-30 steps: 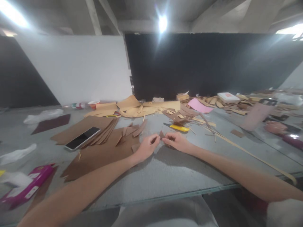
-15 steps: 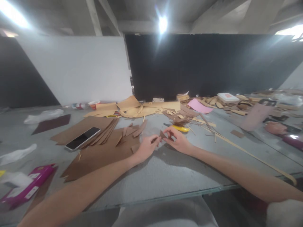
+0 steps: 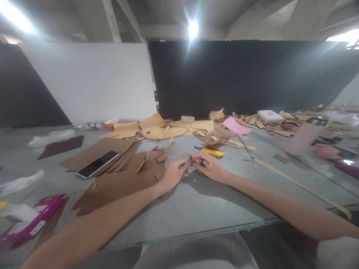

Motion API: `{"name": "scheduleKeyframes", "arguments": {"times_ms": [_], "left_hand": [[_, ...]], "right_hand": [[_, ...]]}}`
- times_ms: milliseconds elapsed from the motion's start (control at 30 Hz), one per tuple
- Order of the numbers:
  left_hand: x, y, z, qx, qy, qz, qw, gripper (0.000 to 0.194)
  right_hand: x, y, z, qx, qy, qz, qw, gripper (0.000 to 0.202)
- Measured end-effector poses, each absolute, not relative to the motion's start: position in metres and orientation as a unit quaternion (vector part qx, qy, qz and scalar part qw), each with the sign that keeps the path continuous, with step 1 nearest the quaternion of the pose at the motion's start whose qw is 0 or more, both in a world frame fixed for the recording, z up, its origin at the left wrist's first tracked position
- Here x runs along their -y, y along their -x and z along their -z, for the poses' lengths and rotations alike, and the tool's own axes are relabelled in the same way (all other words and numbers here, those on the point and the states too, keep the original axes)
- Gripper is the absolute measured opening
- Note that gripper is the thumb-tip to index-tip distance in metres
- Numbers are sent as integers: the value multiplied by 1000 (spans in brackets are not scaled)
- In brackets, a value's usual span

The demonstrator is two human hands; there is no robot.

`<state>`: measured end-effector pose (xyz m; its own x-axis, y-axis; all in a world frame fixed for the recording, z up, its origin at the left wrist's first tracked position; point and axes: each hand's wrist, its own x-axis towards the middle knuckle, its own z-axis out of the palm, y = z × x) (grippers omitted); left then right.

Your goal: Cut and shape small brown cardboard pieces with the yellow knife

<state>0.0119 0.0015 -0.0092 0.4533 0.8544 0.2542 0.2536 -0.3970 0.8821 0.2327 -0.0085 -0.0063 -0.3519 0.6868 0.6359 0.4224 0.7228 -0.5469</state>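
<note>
the small brown piece [image 3: 191,158] sits between both hands, over the grey table [image 3: 174,220]. left hand [image 3: 175,174]: fingertips pinched on one side. right hand [image 3: 211,167]: thumb and forefinger nearly closed on the other, palm hollow. apply light, even pressure to avoid creasing. yellow cutter [image 3: 213,152] lies just beyond the right hand; brown sheets [image 3: 120,190] lie left.
</note>
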Motion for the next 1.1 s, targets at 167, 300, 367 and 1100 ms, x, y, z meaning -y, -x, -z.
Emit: {"name": "scheduleKeyframes", "arguments": {"times_ms": [167, 300, 367, 1100], "left_hand": [[-12, -11, 16, -352, -683, -392, 506, 55], [-16, -9, 18, -322, -651, -411, 551, 54], [-16, -9, 18, -295, -630, -413, 588, 53], [-21, -8, 22, -382, -580, -461, 552, 56]], "right_hand": [[5, -235, 11, 821, 326, -154, 442, 19], [3, -238, 14, 827, 317, -157, 437, 26], [1, -240, 14, 829, 318, -160, 432, 24], [2, -244, 8, 813, 327, -179, 448, 27]]}}
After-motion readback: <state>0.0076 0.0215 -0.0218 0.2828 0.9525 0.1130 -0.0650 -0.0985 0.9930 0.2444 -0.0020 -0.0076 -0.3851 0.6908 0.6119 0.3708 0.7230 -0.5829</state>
